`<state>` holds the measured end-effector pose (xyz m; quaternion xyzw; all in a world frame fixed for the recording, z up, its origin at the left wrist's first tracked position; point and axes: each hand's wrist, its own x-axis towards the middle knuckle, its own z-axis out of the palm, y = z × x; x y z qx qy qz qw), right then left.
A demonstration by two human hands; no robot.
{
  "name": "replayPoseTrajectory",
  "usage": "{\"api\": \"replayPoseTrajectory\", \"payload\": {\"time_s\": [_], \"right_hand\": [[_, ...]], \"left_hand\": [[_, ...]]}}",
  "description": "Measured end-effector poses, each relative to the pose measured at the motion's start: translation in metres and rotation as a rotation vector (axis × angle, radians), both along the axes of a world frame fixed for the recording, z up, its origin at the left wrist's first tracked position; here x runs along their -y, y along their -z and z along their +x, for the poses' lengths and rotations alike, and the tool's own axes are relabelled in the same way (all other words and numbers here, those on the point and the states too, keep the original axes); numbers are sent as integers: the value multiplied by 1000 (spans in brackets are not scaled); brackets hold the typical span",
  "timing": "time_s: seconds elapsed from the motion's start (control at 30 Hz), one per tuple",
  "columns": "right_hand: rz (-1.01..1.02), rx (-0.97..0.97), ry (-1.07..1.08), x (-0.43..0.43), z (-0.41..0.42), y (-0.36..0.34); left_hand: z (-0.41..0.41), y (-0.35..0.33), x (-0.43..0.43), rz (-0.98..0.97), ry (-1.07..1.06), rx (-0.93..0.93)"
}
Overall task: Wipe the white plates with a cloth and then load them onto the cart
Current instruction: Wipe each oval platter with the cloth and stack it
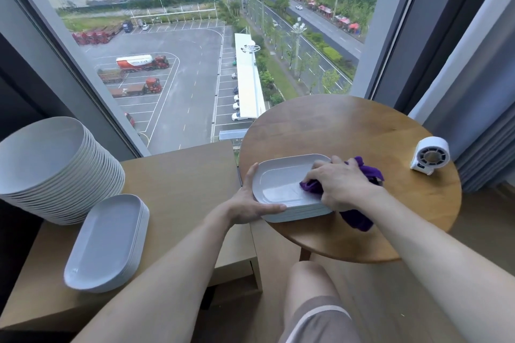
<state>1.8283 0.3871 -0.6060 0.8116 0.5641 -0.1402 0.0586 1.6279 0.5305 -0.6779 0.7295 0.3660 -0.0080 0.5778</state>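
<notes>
right hand (344,185) grips purple cloth (359,220), pressing it on top plate (281,181) of a short oblong stack, round table (362,131) | left hand (250,202) braces the stack's near-left corner, fingers straight | white fan (430,157) on the table's right | side table (181,184): round-plate stack (50,159), oblong-plate stack (106,239) touching

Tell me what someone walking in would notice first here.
The right hand presses a purple cloth onto the top white plate of a small stack on the round table, while the left hand steadies its edge. At far left, a tall stack of round plates stands behind a lower stack of oval plates.
</notes>
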Motion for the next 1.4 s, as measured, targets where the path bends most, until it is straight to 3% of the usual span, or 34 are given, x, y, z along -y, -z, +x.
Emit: {"api": "replayPoseTrajectory", "payload": {"time_s": [0.13,0.43,0.7,0.97,1.4], "right_hand": [[5,29,75,-8,17,-2],[148,273,204,-54,-44,26],[131,230,-27,-77,-90,21],[38,-2,-278,-30,-63,3],[112,47,218,9,-4,10]], "left_hand": [[1,2,2,6,-10,16],[3,1,5,25,-16,-3],[2,-3,7,50,-1,-19],[2,-7,7,59,-12,-20],[-1,-4,10,3,-76,67]]}}
